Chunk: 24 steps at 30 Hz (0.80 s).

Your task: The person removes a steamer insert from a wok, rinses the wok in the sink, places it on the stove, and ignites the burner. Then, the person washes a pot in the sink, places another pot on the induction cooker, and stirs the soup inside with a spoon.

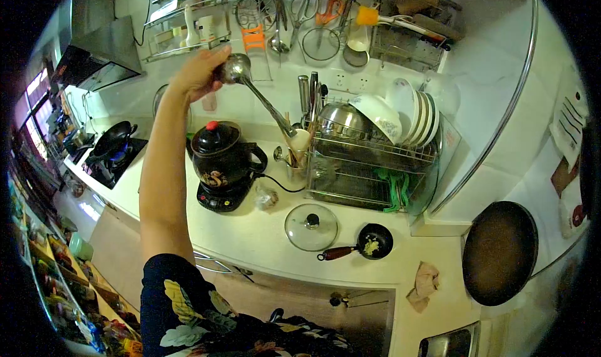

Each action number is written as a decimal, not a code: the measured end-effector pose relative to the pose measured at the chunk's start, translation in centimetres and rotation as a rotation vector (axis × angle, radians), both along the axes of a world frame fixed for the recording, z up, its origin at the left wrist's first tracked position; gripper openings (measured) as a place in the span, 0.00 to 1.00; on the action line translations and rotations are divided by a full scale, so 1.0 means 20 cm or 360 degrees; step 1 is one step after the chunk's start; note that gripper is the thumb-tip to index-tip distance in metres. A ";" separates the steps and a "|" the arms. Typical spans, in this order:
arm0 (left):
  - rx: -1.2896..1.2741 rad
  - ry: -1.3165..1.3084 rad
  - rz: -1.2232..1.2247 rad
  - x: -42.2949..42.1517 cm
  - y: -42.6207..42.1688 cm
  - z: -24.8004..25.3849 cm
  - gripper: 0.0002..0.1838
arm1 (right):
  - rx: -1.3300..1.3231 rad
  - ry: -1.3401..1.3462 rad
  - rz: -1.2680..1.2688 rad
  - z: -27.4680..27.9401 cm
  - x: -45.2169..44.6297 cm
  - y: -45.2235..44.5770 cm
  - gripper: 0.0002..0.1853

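My left hand is raised in front of the tiled wall, its fingers closed around the bowl end of a metal ladle. The ladle's handle slants down to the right, and its tip is at the utensil cup; whether it touches cannot be made out. Below the hand, a black pot with a red-knobbed lid sits on a black electric base. My right hand is outside the view.
On the counter lie a glass lid, a small frying pan with chopped pale bits, and a cloth. A dish rack holds bowls and plates. Utensils hang along the wall. At the far left, a wok stands over a blue flame.
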<state>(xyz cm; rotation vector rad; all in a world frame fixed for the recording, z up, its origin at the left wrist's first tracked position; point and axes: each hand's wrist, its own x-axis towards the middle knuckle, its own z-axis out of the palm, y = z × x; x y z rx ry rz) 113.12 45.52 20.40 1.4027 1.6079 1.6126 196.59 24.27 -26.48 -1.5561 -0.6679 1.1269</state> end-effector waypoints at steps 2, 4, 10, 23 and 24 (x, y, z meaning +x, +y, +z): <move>-0.0027 0.0034 0.0055 -0.01 0.07 -0.10 0.20 | -0.0007 -0.0001 0.0003 -0.01 0.00 0.00 0.19; -0.0170 0.0028 0.0031 0.06 0.09 -0.18 0.21 | -0.0006 -0.0003 0.0003 -0.01 0.01 0.00 0.19; -0.0288 -0.0032 0.0231 0.08 0.30 -0.52 0.22 | -0.0014 -0.0012 -0.0004 -0.02 0.03 -0.02 0.19; -0.0416 0.0457 0.0227 0.04 0.58 -0.46 0.28 | -0.0038 -0.0045 -0.0066 -0.01 0.07 -0.15 0.19; -0.0508 0.0665 0.0218 0.01 0.65 -0.53 0.28 | -0.0039 -0.0039 -0.0071 -0.01 0.08 -0.16 0.19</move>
